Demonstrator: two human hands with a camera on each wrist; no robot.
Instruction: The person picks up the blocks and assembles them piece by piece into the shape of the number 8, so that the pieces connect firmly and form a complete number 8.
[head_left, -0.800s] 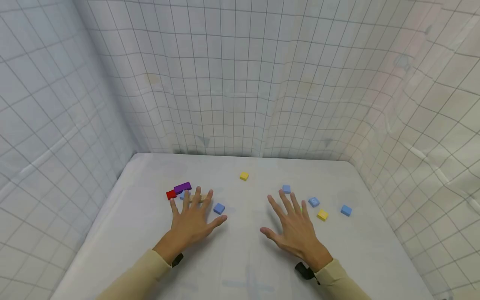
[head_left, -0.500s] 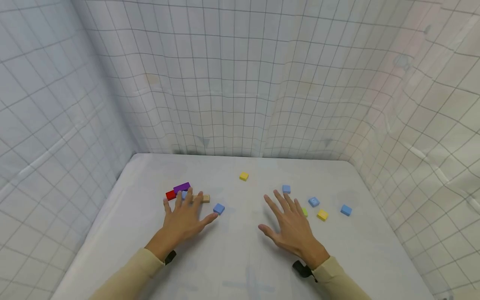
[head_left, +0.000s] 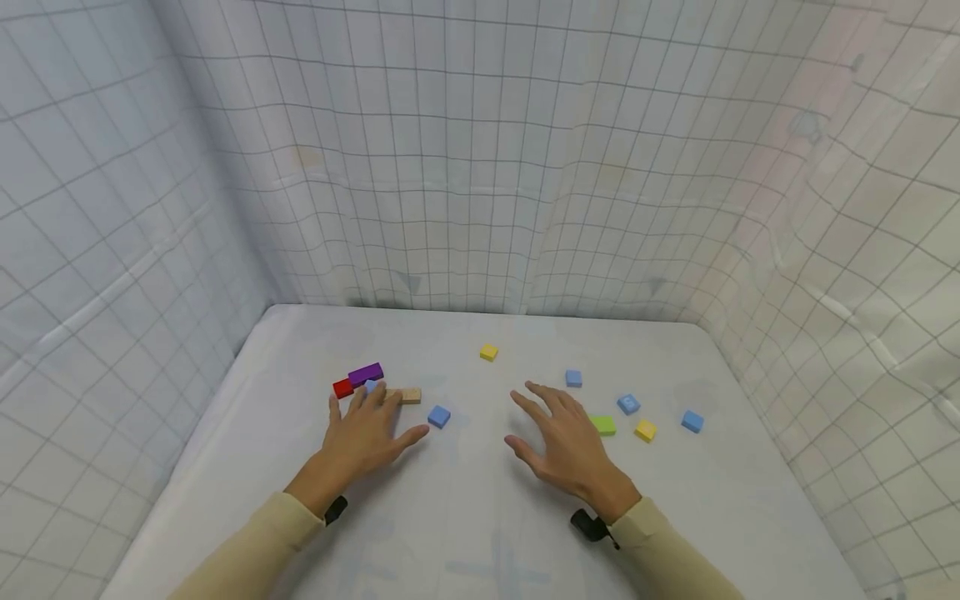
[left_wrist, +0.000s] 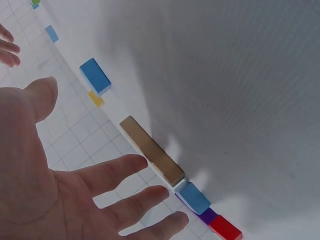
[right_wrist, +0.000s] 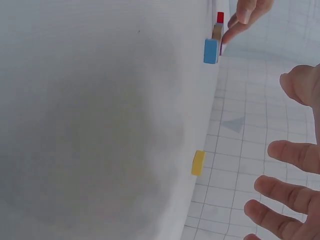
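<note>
My left hand hovers palm down over the table's left half, fingers spread and holding nothing. Its fingertips overlap a small blue block and a wooden block in the head view. A purple block and a red block lie just past them. To the right of the left thumb lies another blue block. My right hand, also spread with nothing in it, is above the table right of centre. Beside its knuckles is a green block, partly hidden by the hand.
A yellow block lies at the back middle. On the right are a blue block, a marked blue block, a yellow block and a far blue block. Grid-patterned curtains enclose the white table.
Both hands have drifted left, the right one uncovering more of the green block and the left one uncovering the wooden block's end. The blocks have stayed in place.
</note>
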